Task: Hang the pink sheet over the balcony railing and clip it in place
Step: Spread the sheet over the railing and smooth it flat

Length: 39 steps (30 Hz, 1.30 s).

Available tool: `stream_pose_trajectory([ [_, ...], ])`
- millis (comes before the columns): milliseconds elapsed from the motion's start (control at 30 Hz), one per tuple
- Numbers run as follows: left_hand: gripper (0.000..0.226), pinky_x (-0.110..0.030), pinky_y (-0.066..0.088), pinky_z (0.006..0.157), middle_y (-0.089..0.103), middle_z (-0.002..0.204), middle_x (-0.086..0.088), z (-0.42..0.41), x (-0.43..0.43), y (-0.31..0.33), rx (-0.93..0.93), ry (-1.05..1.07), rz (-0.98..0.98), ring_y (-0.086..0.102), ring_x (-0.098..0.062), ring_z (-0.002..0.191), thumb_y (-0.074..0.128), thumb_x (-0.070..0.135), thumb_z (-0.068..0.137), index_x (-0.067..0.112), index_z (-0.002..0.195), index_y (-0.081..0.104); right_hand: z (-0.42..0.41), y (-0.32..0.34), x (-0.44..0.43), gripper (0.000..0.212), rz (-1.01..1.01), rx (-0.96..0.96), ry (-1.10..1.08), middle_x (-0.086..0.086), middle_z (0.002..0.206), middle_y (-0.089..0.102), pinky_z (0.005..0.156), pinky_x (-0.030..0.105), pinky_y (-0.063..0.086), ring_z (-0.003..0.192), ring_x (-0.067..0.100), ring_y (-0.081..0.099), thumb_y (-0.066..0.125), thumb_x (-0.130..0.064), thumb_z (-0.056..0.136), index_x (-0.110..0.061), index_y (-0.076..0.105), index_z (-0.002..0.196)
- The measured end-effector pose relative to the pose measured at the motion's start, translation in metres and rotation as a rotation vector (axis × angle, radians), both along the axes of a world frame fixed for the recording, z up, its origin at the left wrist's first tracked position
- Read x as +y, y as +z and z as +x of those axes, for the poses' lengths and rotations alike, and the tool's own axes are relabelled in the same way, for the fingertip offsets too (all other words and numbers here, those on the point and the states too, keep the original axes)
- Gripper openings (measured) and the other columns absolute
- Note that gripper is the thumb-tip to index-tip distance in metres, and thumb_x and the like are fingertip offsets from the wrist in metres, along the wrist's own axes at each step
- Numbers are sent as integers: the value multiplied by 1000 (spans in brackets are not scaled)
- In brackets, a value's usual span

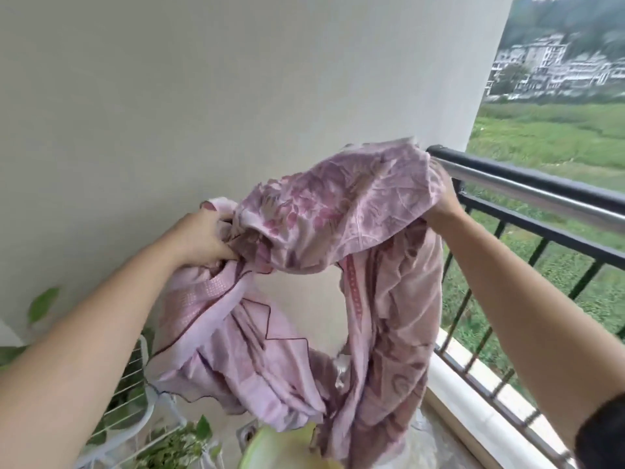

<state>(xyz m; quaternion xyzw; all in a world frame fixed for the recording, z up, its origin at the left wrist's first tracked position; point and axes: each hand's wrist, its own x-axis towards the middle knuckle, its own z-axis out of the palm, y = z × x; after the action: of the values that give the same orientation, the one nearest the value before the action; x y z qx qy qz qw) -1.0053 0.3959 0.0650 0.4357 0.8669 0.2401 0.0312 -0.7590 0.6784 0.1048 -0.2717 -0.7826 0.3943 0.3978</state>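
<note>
The pink patterned sheet hangs bunched in the air between both hands, its folds drooping toward the floor. My left hand grips a gathered part of it at the left. My right hand, partly hidden by cloth, holds the other end up close to the left end of the balcony railing. The railing has a dark top bar, a silver bar below and black uprights. The sheet does not lie over it. No clips are visible.
A plain cream wall fills the left and centre, meeting the railing's end. A white wire rack with green leafy plants stands at the lower left. A pale green basin rim shows at the bottom. Fields and buildings lie beyond the railing.
</note>
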Motion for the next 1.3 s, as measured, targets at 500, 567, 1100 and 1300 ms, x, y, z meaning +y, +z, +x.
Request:
stream_pose_trajectory([
  [500, 164, -31, 40, 108, 38, 140, 24, 121, 101, -108, -732, -176, 137, 43, -6, 131, 99, 36, 43, 36, 147, -27, -4, 50, -24, 57, 30, 39, 250, 9, 109, 64, 97, 52, 50, 106, 31, 63, 58, -51, 64, -14, 55, 108],
  [567, 159, -33, 51, 97, 54, 137, 11, 135, 122, -122, -739, -138, 115, 56, -7, 121, 99, 45, 39, 23, 153, -9, 0, 51, -14, 77, 4, 87, 235, 11, 106, 64, 96, 55, 50, 103, 32, 63, 55, -56, 56, -3, 54, 112],
  [1100, 24, -21, 51, 57, 75, 97, -9, 64, 107, 3, -547, 232, 566, 68, -9, 64, 53, -3, 94, 15, 90, 69, 66, -11, 85, 112, 601, -495, 137, 9, 137, 56, 99, 43, 48, 124, 32, 55, 85, -31, 68, -23, 14, 154],
  [1300, 35, -10, 33, 39, 54, 49, 15, 135, 114, -28, -677, -83, -6, 43, 4, 35, 88, 25, 70, 23, 85, 57, 52, 8, 77, 67, 167, 22, -34, 9, 134, 60, 107, 44, 44, 124, 26, 56, 64, -28, 89, -26, 37, 150],
])
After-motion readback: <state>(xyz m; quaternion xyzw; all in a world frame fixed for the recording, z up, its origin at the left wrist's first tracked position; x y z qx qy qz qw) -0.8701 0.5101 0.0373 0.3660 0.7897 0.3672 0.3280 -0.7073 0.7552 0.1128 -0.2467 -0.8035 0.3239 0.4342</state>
